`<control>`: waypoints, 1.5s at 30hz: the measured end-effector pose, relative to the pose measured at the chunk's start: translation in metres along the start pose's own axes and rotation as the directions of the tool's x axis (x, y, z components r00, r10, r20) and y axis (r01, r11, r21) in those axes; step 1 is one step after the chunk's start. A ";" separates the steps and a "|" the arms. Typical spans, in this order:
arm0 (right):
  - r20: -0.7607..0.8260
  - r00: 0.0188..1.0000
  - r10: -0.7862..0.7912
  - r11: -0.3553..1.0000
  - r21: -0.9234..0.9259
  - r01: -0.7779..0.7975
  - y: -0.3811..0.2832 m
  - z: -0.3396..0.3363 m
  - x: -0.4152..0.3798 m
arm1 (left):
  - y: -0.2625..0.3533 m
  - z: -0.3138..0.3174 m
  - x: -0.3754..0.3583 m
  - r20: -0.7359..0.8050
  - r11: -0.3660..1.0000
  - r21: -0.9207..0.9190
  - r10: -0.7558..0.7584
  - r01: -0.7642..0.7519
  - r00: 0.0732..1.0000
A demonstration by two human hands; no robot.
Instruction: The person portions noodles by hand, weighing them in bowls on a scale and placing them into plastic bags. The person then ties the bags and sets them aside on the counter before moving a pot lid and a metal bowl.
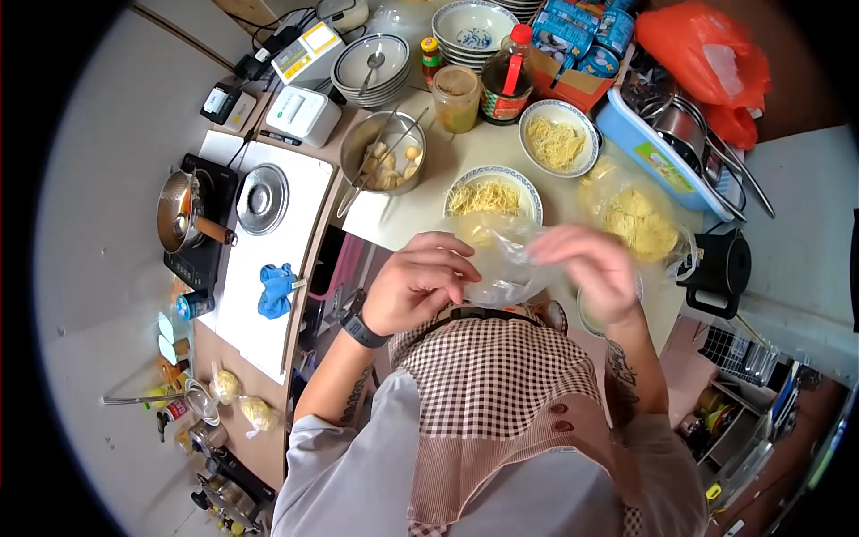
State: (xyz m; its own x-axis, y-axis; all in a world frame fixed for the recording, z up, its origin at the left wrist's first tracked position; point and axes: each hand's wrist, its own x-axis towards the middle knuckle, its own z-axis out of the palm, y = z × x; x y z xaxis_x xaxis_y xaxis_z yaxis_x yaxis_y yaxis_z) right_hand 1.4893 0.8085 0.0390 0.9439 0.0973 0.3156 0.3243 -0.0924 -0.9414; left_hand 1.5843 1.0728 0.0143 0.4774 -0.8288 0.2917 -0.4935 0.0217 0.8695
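A clear plastic bag (pixel 506 264) hangs between my two hands in front of the checked apron. My left hand (pixel 425 277), with a dark watch at the wrist, has its fingers pressed together on the bag's left edge. On the other side of the bag is my right hand (pixel 595 264), blurred by motion, its grip hard to make out. Just beyond the bag sits a patterned bowl of yellow noodles (pixel 484 199). A second bowl of noodles (pixel 556 145) stands farther back. Right of it, a larger heap of noodles (pixel 640 224) lies in an open plastic bag.
A metal pot (pixel 383 152) with pale pieces and utensils stands at the left of the table. Behind are stacked bowls (pixel 370 70), a red-capped bottle (pixel 506 80) and a blue bin (pixel 658 152). A black kettle (pixel 718 268) is at right, a pan (pixel 182 215) far left.
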 end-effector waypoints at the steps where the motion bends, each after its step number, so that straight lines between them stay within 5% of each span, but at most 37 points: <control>1: 0.188 0.967 0.171 0.976 -0.170 -0.139 -0.008 0.013 0.009 | 0.005 0.005 0.004 -0.042 0.998 -0.047 0.038 -0.040 0.998; 3: 0.393 0.796 0.461 0.822 -0.527 -0.215 0.010 0.036 0.015 | 0.016 0.004 0.005 0.081 0.995 -0.091 -0.024 0.031 0.996; 5: 0.281 0.796 0.536 0.525 -0.849 -0.054 0.033 0.048 -0.003 | 0.017 0.005 0.003 0.134 0.999 -0.034 0.017 -0.013 0.991; 7: 0.165 0.766 0.621 0.244 -0.970 0.011 0.042 0.057 -0.005 | 0.014 0.000 -0.005 0.215 0.991 0.134 -0.042 0.013 0.976; 9: 0.126 0.777 0.617 0.314 -0.945 -0.096 0.035 0.060 0.000 | 0.007 -0.001 -0.019 0.154 0.960 0.271 -0.121 0.076 0.981; 12: 0.130 0.779 0.613 0.397 -0.904 -0.161 0.030 0.076 0.000 | 0.003 0.020 -0.033 -0.317 0.761 0.471 -0.326 0.446 0.891; 16: 0.114 0.821 0.559 0.460 -0.867 -0.193 0.044 0.094 -0.010 | -0.021 0.027 -0.049 -0.568 0.546 0.618 -0.187 0.566 0.801; 17: 0.103 0.802 0.589 0.450 -0.866 -0.218 0.046 0.097 -0.010 | -0.029 0.027 -0.063 -0.528 0.559 0.588 -0.281 0.584 0.801; 20: 0.109 0.835 0.539 0.512 -0.829 -0.222 0.050 0.104 -0.011 | -0.040 0.033 -0.078 -0.378 0.574 -0.046 -0.767 0.817 0.518; 25: 0.193 0.811 0.552 0.561 -0.805 -0.190 0.048 0.115 -0.009 | -0.034 0.049 -0.073 -0.522 0.729 0.292 -0.421 0.619 0.742; 29: 0.249 0.773 0.583 0.603 -0.771 -0.206 0.040 0.120 -0.007 | -0.061 0.056 -0.065 -0.371 0.737 0.348 -0.459 0.579 0.807; 32: 0.304 0.782 0.544 0.647 -0.746 -0.161 0.042 0.123 -0.011 | -0.080 0.068 -0.066 -0.141 0.540 0.456 -0.741 0.707 0.657; 34: 0.344 0.755 0.558 0.683 -0.707 -0.183 0.044 0.122 -0.011 | -0.081 0.067 -0.073 0.035 0.574 0.455 -0.775 0.680 0.631; 37: 0.395 0.750 0.530 0.772 -0.591 -0.234 0.048 0.116 -0.013 | -0.087 0.072 -0.104 -0.074 0.673 0.187 -0.716 0.715 0.694; 40: 0.107 0.958 0.266 0.866 -0.463 -0.189 0.055 0.099 -0.009 | -0.064 0.049 -0.123 -0.234 0.713 -0.069 -0.691 0.698 0.684; 42: -0.151 0.964 0.217 0.762 -0.592 -0.265 0.084 0.074 0.002 | -0.059 0.039 -0.133 -0.423 0.820 -0.133 -0.555 0.557 0.716; 45: -0.197 0.890 0.410 0.491 -0.775 -0.398 0.127 0.054 0.020 | -0.041 0.020 -0.134 -0.547 0.755 -0.093 -0.583 0.649 0.601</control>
State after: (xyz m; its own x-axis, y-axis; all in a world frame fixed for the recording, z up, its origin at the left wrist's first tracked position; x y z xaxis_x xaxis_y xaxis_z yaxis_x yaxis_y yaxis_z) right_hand 1.5458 0.8517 -0.0808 0.9858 -0.1467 -0.0820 -0.1680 -0.8517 -0.4963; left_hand 1.5264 1.1720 -0.0685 0.9722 -0.2046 -0.1140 0.0046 -0.4699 0.8827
